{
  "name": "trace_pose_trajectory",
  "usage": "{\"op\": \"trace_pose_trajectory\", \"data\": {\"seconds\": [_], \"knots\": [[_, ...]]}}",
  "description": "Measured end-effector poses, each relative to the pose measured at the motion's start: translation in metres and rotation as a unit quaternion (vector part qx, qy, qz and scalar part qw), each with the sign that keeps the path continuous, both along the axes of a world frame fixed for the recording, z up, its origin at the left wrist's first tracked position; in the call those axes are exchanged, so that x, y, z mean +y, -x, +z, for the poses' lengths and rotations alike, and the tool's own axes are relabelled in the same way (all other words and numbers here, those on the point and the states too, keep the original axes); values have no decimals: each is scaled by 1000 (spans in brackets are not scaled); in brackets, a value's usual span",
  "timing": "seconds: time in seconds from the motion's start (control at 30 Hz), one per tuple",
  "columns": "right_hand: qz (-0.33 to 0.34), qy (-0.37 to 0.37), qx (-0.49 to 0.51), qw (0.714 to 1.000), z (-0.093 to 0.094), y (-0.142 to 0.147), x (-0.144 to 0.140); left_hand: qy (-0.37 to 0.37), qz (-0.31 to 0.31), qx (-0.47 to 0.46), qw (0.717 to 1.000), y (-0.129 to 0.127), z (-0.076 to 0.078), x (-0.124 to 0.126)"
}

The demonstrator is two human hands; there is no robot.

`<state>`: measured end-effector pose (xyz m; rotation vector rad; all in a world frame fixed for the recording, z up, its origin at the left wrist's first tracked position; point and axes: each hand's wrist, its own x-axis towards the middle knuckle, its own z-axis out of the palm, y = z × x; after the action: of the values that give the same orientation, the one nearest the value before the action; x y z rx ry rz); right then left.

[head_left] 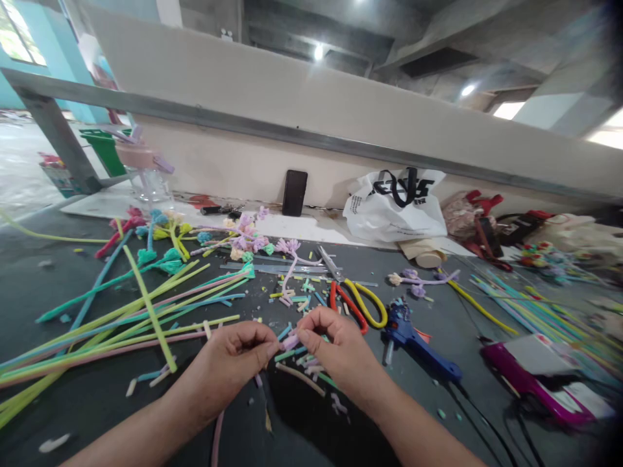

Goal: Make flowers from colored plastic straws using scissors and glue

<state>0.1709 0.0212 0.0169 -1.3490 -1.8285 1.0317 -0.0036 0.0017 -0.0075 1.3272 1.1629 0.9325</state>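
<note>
My left hand (243,353) and my right hand (331,344) meet at the front middle of the dark table. Between their fingertips is a small lilac pipe cleaner piece (289,342), pinched from both sides. Its full shape is partly hidden by the fingers. Cut bits of pipe cleaner (306,366) lie under and around the hands. Scissors with red and yellow handles (363,305) rest just beyond my right hand. To the right of them lies a blue glue gun (421,347). Long coloured pipe cleaners (121,324) are spread to the left of my left hand.
Finished-looking pipe cleaner flowers (246,237) lie toward the back. A black phone (294,192) leans on the partition beside a white bag (394,207). A lidded cup (143,168) stands back left. A magenta device (535,383) and cords occupy the right side.
</note>
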Motion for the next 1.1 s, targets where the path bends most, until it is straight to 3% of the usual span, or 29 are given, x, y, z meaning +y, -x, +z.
{"op": "trace_pose_trajectory", "data": {"seconds": [0.47, 0.83, 0.9, 0.97, 1.1], "knots": [[3, 0, -13, 1000, 1, 1, -1, 5, -6, -2, 1000, 1, 1, -1], [36, -8, 73, 997, -2, -5, 3, 15, 7, -6, 1000, 1, -3, 2], [37, -56, 54, 996, -3, -7, 2, 14, 9, -12, 1000, 1, -4, 2], [50, -150, 15, 987, -4, -8, 0, 12, 9, -19, 1000, 1, -5, 3], [104, -324, -68, 938, -4, -8, -4, 27, 12, -42, 999, 0, -2, 5]]}}
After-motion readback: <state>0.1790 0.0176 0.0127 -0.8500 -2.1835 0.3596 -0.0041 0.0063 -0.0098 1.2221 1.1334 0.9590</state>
